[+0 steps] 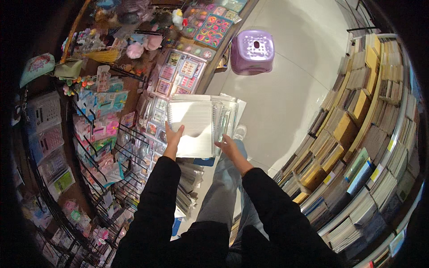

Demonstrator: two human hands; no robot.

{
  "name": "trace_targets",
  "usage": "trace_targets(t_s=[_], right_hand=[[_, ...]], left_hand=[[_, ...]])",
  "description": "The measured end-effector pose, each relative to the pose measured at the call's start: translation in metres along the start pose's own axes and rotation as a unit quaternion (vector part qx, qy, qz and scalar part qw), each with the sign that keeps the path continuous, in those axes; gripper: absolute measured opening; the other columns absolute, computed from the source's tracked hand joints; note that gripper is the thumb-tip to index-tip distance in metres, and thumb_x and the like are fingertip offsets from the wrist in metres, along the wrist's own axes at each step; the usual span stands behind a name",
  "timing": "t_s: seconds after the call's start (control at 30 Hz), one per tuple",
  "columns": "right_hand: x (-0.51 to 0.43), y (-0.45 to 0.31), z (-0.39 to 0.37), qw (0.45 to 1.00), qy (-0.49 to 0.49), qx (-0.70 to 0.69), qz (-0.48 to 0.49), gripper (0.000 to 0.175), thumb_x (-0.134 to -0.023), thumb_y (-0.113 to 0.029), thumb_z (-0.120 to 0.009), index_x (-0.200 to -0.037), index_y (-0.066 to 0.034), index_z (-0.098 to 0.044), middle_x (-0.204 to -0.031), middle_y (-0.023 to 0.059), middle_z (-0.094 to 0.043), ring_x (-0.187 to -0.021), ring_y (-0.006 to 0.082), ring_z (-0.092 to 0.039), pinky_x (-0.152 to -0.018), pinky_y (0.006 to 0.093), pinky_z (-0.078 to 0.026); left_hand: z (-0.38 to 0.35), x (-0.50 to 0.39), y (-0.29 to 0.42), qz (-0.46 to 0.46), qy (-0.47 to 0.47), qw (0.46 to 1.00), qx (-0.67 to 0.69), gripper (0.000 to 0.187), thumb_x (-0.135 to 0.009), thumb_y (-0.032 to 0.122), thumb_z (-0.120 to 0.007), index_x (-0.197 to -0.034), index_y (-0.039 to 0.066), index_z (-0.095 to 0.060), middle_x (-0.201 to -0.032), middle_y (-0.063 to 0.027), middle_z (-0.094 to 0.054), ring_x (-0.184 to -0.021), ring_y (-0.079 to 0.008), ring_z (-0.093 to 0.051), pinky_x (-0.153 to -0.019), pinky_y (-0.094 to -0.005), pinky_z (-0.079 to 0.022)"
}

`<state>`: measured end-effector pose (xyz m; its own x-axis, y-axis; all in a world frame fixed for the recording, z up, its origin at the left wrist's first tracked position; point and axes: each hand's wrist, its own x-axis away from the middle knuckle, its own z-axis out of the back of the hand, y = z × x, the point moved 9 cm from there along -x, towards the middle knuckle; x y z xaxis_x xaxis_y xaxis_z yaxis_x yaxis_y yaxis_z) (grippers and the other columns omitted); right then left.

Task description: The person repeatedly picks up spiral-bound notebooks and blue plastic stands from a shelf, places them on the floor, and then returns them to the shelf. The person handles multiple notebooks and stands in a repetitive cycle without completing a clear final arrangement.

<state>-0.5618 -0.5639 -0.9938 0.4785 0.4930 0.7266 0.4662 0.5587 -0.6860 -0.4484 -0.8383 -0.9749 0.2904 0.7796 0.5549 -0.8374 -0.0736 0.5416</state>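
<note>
A stack of spiral-bound notebooks with pale pages (191,130) lies before me, over the edge of the goods on the left side. My left hand (173,138) is at the top notebook's left edge, with thumb and fingers spread. My right hand (232,151) is at the stack's right side, its fingers touching the lower part of a notebook in clear wrapping (224,122). Whether those fingers close on it cannot be made out. More notebooks or papers, partly fanned, stick out from under the stack at the upper right.
A purple plastic stool (256,50) stands on the tiled floor ahead. Shelves packed with notebooks (338,127) curve along the right. Metal display hooks (90,150) with packaged small goods jut out at the left. Further books (189,187) are piled low beside my legs.
</note>
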Motion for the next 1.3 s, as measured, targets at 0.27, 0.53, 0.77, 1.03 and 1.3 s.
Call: trace_targets(t_s=[0.27,0.53,0.77,1.03,1.3], right_hand=[[0.048,0.051,0.014,0.978,-0.078,-0.167,-0.100,0.069,-0.084,-0.025,-0.067,-0.137,0.0026,-0.032,-0.115,0.0164,-0.060,-0.107,0.0235,-0.056,-0.084,0.0336,-0.045],[-0.041,-0.003,-0.010,0.990,-0.019,-0.131,0.038,0.109,-0.069,-0.050,-0.076,-0.139,0.0103,-0.018,-0.135,0.0293,-0.036,-0.126,0.0377,-0.038,-0.104,0.0425,-0.032],[-0.111,0.079,-0.010,0.973,0.052,-0.203,-0.092,0.105,-0.080,-0.072,-0.045,-0.144,0.0036,-0.012,-0.146,0.0288,-0.019,-0.135,0.0396,-0.023,-0.110,0.0428,-0.021],[-0.097,0.075,-0.001,0.899,0.054,-0.428,-0.075,0.083,-0.087,-0.064,-0.042,-0.139,-0.0007,-0.030,-0.131,0.0210,-0.042,-0.118,0.0307,-0.044,-0.099,0.0416,-0.036],[-0.045,0.097,0.038,0.910,-0.053,-0.408,-0.054,0.064,-0.094,-0.054,-0.034,-0.130,-0.0017,-0.042,-0.115,0.0125,-0.053,-0.102,0.0197,-0.053,-0.086,0.0349,-0.045]], left_hand=[[0.000,-0.010,0.008,-0.040,-0.087,0.994,-0.054,0.112,-0.061,0.041,-0.082,-0.141,-0.006,-0.020,-0.130,-0.0272,-0.045,-0.120,-0.0332,-0.046,-0.099,-0.0329,-0.036],[0.038,-0.058,-0.018,0.088,-0.100,0.978,0.162,0.110,-0.074,0.084,-0.028,-0.145,0.001,-0.014,-0.152,-0.0125,-0.016,-0.137,-0.0244,-0.020,-0.110,-0.0416,-0.011],[-0.014,-0.100,-0.043,0.089,-0.235,0.960,0.122,0.091,-0.085,0.072,-0.030,-0.142,0.001,-0.024,-0.144,-0.0146,-0.029,-0.131,-0.0237,-0.028,-0.107,-0.0372,-0.022],[-0.054,-0.069,-0.053,0.166,-0.238,0.952,0.101,0.082,-0.088,0.068,-0.031,-0.137,0.002,-0.034,-0.136,-0.0156,-0.039,-0.122,-0.0248,-0.039,-0.101,-0.0383,-0.032],[-0.139,0.005,-0.036,0.143,-0.237,0.958,0.080,0.082,-0.088,0.068,-0.031,-0.137,0.003,-0.038,-0.133,-0.0182,-0.044,-0.117,-0.0281,-0.046,-0.096,-0.0417,-0.039]])
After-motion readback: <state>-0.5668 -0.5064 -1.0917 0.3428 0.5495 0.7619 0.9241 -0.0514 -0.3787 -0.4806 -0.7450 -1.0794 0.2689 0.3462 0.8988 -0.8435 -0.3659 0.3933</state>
